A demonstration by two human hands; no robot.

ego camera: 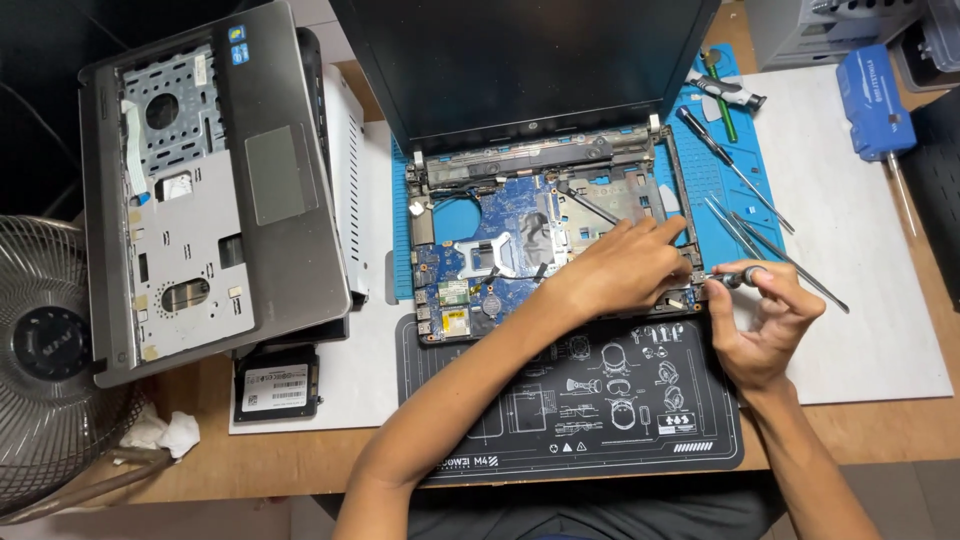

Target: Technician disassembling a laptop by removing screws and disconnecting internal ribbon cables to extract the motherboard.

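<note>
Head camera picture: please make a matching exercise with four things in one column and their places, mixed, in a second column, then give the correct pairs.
Things:
1. grey laptop palmrest cover
2. round metal fan
3. small black-handled screwdriver
4. blue rectangular tool case

Places:
A. at the far right, on the white mat
B. in the right hand
C. at the left edge, below the cover
D. left of the opened laptop base, leaning on other parts

Pairs: 1-D, 2-C, 3-B, 4-A

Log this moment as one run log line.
left hand: resting on opened laptop base | right hand: holding small screwdriver at base's right edge
</note>
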